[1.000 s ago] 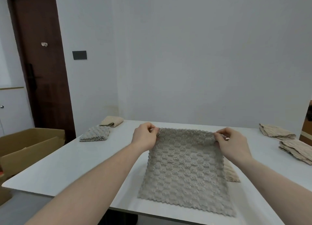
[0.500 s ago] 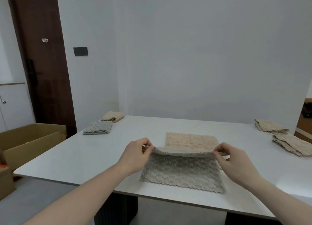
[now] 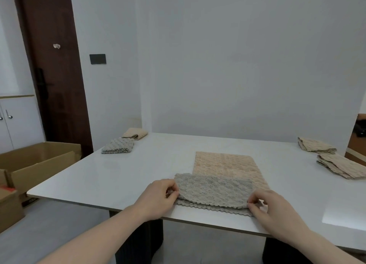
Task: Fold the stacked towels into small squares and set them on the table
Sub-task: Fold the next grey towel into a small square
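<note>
Fingers of the left hand (image 3: pixel 158 197) and right hand (image 3: pixel 271 206) pinch the two near corners of the grey towel (image 3: pixel 213 192), folded once in half at the near edge of the table (image 3: pixel 118 176). Its long axis runs left to right, scalloped edges facing the person. More folds seem needed to make it a small square. Under and beyond it lies an unfolded beige towel (image 3: pixel 225 162). Farther off, a folded grey square (image 3: pixel 118 145) and folded beige square (image 3: pixel 135 133) sit far left; beige piles (image 3: pixel 316 148) wait far right.
</note>
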Available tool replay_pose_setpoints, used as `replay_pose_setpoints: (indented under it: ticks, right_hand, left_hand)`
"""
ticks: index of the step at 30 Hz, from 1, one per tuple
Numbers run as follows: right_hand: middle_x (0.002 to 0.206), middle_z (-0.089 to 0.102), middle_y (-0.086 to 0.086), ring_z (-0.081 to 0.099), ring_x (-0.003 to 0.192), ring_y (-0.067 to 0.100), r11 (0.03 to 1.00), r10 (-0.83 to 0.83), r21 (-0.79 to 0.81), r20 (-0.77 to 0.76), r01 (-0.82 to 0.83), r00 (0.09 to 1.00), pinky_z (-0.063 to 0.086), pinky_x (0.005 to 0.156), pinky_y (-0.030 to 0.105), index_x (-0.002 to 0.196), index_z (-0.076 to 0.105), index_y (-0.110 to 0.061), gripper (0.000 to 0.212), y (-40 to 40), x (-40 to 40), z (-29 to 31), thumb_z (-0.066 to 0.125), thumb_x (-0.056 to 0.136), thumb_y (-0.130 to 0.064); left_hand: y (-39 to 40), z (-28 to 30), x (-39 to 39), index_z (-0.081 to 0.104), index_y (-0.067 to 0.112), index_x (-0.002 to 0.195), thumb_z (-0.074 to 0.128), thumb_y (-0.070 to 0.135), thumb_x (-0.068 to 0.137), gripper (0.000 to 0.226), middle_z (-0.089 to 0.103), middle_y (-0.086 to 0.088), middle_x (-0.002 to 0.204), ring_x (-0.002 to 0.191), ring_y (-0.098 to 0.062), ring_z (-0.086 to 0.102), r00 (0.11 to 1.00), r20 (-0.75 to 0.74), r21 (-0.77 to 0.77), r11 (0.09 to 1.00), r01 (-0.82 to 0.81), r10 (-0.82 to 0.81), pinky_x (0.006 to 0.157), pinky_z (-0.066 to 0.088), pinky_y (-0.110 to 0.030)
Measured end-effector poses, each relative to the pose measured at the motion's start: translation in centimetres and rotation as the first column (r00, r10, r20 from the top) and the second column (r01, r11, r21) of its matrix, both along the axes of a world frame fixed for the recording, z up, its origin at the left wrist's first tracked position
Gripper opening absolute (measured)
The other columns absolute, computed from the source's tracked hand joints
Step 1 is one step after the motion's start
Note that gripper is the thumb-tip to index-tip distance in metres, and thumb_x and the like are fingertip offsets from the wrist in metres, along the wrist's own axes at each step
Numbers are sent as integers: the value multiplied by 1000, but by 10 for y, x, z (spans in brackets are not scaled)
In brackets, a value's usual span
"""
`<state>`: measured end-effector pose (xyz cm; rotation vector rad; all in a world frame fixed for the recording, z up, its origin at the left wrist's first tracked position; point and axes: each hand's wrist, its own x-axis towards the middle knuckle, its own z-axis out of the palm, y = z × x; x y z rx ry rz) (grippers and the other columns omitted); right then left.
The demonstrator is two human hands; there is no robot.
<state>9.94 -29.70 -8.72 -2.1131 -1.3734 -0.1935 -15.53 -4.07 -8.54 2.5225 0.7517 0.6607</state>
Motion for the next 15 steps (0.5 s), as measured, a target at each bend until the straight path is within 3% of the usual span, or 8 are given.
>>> replay_pose_setpoints:
  ticks: [4,10,12,14,15]
  right_hand:
    - [79,67,-19,55,97,-1,999,42,-14,19,-42,999,46,86,22,69,63,-35,17,0,1,-6,75,81,-33]
    - [82,66,-21,52,105,1,997,3,71,-1,-3,1000,43,89,24,68,64,-36,20,18,10,-2,71,87,-34]
    - [94,67,-27,51,111,2,996,-10,85,-3,10,1000,41,94,24,76,65,-39,13,30,11,-1,69,88,-33]
    - [120,63,-27,48,124,6,998,-35,54,15,34,999,37,105,25,95,68,-41,5,42,15,-2,66,91,-39]
    - [134,58,-23,44,132,7,999,-47,18,19,46,999,33,112,27,109,67,-41,16,47,17,-4,63,93,-42]
  left_hand:
    - [1,-3,0,64,34,89,57,40,92,10,66,18,94,82,-2,59,999,-36,23,1000,-19,20,82,52,-29]
    - [-8,6,29,63,29,94,48,40,99,20,62,18,105,106,-7,49,997,74,195,980,-42,28,96,42,-29]
    - [-18,11,46,64,28,103,47,39,99,21,61,16,118,115,-8,48,998,63,194,981,15,-27,103,40,-29]
    - [-27,13,65,62,29,121,45,42,99,30,53,13,139,133,-10,41,996,-22,174,981,89,-86,114,32,-31]
    - [-32,12,74,58,30,131,44,46,99,38,45,11,150,141,-12,34,991,-78,165,979,118,-106,120,26,-33]
